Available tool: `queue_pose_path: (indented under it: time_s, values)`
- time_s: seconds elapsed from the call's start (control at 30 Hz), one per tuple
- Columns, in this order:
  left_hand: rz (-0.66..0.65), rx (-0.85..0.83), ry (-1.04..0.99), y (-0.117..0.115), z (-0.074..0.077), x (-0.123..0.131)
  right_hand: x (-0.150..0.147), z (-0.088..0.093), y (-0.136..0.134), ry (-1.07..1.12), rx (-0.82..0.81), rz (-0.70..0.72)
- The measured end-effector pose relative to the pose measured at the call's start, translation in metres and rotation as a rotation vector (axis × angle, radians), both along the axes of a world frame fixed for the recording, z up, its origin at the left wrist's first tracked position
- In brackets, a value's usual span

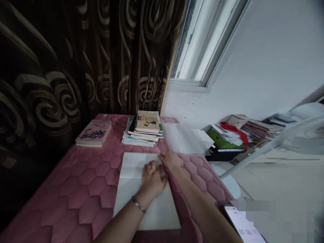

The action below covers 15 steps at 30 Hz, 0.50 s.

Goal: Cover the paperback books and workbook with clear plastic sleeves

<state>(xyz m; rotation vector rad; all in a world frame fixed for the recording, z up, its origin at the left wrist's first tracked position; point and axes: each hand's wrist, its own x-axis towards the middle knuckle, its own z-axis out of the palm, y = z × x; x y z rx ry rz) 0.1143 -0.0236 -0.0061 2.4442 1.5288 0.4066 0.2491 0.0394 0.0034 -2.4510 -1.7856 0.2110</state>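
Observation:
An open book with pale pages lies on the pink quilted surface in front of me, its fold running crosswise. A little print shows near its top right. My left hand, with a silver bracelet at the wrist, rests on the book, fingers spread over the upper page. At the book's upper right edge is my right hand, its fingertips pinched together on the edge. Whether they grip a page or the cover is too small to tell. Just beyond it lie translucent, plastic-looking sheets.
A stack of books stands beyond the open book, with pink-covered books to the left. A lit phone is at the lower right. Past the pink edge are a green bag, piled papers and a white fan.

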Motion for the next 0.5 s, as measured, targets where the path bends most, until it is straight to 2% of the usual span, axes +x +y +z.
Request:
queue_pose_path:
  time_s: [0.17,0.4,0.5]
  values:
    - [0.008,-0.014,0.001,0.001,0.003,0.0,0.009,-0.005,-0.017,-0.072,-0.018,0.032]
    - [0.001,0.008,0.0,0.001,-0.002,0.001,-0.002,-0.003,0.016,-0.005,0.038,-0.063]
    - [0.006,0.011,-0.01,0.001,-0.004,0.001,-0.007,-0.002,0.017,0.012,0.062,-0.068]
